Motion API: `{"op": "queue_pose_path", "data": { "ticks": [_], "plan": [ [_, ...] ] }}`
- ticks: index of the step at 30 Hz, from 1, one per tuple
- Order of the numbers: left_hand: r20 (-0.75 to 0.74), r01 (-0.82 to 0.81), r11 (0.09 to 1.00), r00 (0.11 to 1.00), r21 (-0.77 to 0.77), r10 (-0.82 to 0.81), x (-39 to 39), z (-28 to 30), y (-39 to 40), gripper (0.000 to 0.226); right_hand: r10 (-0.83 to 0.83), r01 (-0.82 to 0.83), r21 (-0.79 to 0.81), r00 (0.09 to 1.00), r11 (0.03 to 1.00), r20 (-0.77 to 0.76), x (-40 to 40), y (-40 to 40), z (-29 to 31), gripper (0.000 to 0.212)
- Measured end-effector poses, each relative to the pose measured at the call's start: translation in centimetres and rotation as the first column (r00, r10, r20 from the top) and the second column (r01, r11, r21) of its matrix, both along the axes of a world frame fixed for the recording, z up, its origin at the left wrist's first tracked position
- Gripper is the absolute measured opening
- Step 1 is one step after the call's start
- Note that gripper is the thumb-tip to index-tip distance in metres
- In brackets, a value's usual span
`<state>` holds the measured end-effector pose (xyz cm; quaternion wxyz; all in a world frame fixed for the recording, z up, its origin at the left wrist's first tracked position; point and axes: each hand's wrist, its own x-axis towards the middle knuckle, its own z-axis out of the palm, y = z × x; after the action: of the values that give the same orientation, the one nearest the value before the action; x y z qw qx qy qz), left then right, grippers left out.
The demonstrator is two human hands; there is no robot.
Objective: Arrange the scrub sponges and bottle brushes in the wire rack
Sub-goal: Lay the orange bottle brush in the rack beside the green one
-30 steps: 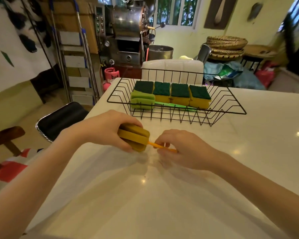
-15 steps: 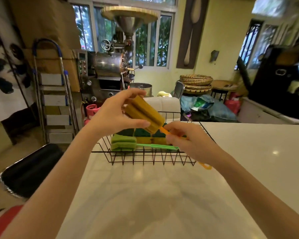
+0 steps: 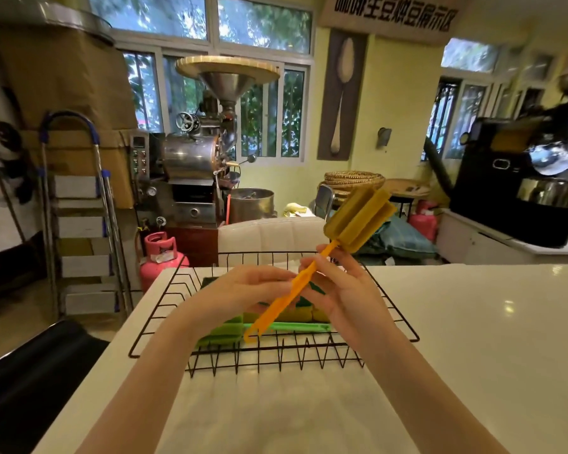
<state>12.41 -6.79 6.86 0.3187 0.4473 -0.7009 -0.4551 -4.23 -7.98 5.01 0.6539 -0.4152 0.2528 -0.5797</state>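
Holding the orange brush [image 3: 312, 276] in both hands [image 3: 253, 290] [image 3: 345, 290] above the rack [image 3: 164, 299], we next lay it beside the green brush [image 3: 289, 327].

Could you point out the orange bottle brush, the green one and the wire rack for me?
orange bottle brush [image 3: 359, 217]: head view, on its yellow sponge head, held up.
green bottle brush [image 3: 295, 326]: head view, on its green handle, lying in the rack.
wire rack [image 3: 276, 355]: head view, on its front wire wall.
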Motion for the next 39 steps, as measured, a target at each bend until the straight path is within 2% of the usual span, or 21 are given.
{"op": "queue_pose_path", "data": {
  "ticks": [2, 4, 6, 8, 9, 11, 12, 13, 14, 17, 18, 19, 21, 22, 23, 25, 28, 31, 34, 38, 39],
  "plan": [
    [0.010, -0.018, 1.000, 1.000, 0.015, 0.018, 0.3, -0.2, -0.3, 0.022, -0.004, 0.002, 0.029, 0.996, 1.000, 0.087, 0.1, -0.4, -0.4, 0.013],
    [0.030, -0.024, 1.000, 0.999, 0.014, 0.023, 0.8, -0.5, -0.7, 0.025, -0.030, 0.028, 0.021, 0.996, 0.999, 0.087, -0.1, -0.9, -0.7, 0.012],
    [0.074, -0.035, 0.999, 0.997, -0.014, 0.036, 1.2, -0.8, -1.1, 0.024, -0.032, 0.032, 0.020, 0.999, 0.999, -0.020, -0.3, -1.4, -1.0, 0.013],
    [0.157, -0.065, 0.994, 0.984, -0.086, 0.078, 1.7, -1.1, -1.5, 0.021, 0.026, -0.014, 0.044, 0.957, 0.999, -0.288, -0.5, -1.6, -1.0, 0.014],
    [0.211, -0.080, 0.988, 0.972, -0.131, 0.107, 1.9, -1.3, -1.7, 0.021, 0.075, -0.056, 0.055, 0.886, 0.997, -0.457, -0.7, -1.5, -0.9, 0.013],
    [0.293, -0.093, 0.979, 0.945, -0.184, 0.145, 2.5, -1.6, -2.1, 0.020, 0.122, -0.138, 0.042, 0.653, 0.990, -0.748, -1.3, -1.3, -0.5, 0.015],
    [0.320, -0.095, 0.977, 0.935, -0.192, 0.154, 2.7, -1.8, -2.4, 0.020, 0.104, -0.162, 0.019, 0.537, 0.987, -0.837, -1.7, -1.2, -0.2, 0.019],
    [0.348, -0.097, 0.974, 0.923, -0.203, 0.164, 2.9, -2.0, -2.6, 0.020, 0.069, -0.175, -0.015, 0.467, 0.985, -0.882, -2.2, -1.1, 0.1, 0.023],
    [0.383, -0.097, 0.971, 0.907, -0.217, 0.176, 3.1, -2.2, -2.8, 0.019, 0.028, -0.178, -0.061, 0.458, 0.982, -0.889, -2.6, -1.0, 0.4, 0.023],
    [0.456, -0.080, 0.972, 0.872, -0.223, 0.177, 3.3, -2.7, -3.1, 0.018, -0.107, -0.146, -0.229, 0.572, 0.962, -0.813, -4.1, -1.1, 0.9, 0.019],
    [0.466, -0.074, 0.974, 0.869, -0.215, 0.169, 3.3, -2.9, -3.1, 0.019, -0.176, -0.129, -0.288, 0.539, 0.949, -0.824, -4.6, -1.5, 0.7, 0.023],
    [0.480, -0.063, 0.976, 0.863, -0.206, 0.157, 3.4, -3.0, -3.2, 0.020, -0.260, -0.121, -0.343, 0.438, 0.931, -0.861, -4.9, -2.1, 0.4, 0.029],
    [0.516, -0.034, 0.982, 0.847, -0.186, 0.127, 3.4, -3.4, -3.3, 0.021, -0.366, -0.164, -0.389, 0.155, 0.906, -0.918, -5.5, -3.3, -0.7, 0.041],
    [0.534, -0.023, 0.983, 0.838, -0.180, 0.118, 3.4, -3.5, -3.4, 0.022, -0.339, -0.189, -0.347, 0.075, 0.918, -0.938, -5.7, -3.7, -1.3, 0.044],
    [0.553, -0.014, 0.983, 0.826, -0.181, 0.113, 3.5, -3.7, -3.5, 0.022, -0.266, -0.202, -0.270, 0.049, 0.942, -0.963, -5.7, -4.0, -1.9, 0.046],
    [0.590, 0.002, 0.983, 0.800, -0.183, 0.108, 3.7, -4.2, -3.8, 0.022, -0.128, -0.233, -0.132, 0.032, 0.964, -0.991, -5.8, -4.4, -2.8, 0.046],
    [0.603, 0.025, 0.987, 0.794, -0.159, 0.077, 4.0, -4.7, -4.1, 0.023, -0.072, -0.271, -0.064, -0.019, 0.961, -0.997, -6.0, -4.8, -3.5, 0.044],
    [0.588, 0.067, 0.989, 0.808, -0.132, 0.024, 4.0, -4.9, -4.1, 0.030, -0.066, -0.268, -0.064, 0.003, 0.961, -0.998, -6.1, -5.2, -4.0, 0.032],
    [0.630, 0.083, 0.987, 0.776, -0.140, 0.024, 3.9, -5.0, -4.1, 0.031, -0.082, -0.265, -0.084, 0.018, 0.961, -0.996, -6.1, -5.2, -4.0, 0.022],
    [0.677, 0.076, 0.997, 0.734, 0.005, -0.059, 3.3, -5.1, -4.1, 0.018, -0.077, -0.273, -0.072, -0.005, 0.959, -0.997, -5.9, -5.3, -4.1, 0.018],
    [0.688, 0.056, 0.998, 0.723, 0.037, -0.067, 3.2, -5.2, -4.1, 0.021, -0.083, -0.281, -0.078, -0.005, 0.956, -0.997, -5.8, -5.4, -4.2, 0.016]
  ]
}}
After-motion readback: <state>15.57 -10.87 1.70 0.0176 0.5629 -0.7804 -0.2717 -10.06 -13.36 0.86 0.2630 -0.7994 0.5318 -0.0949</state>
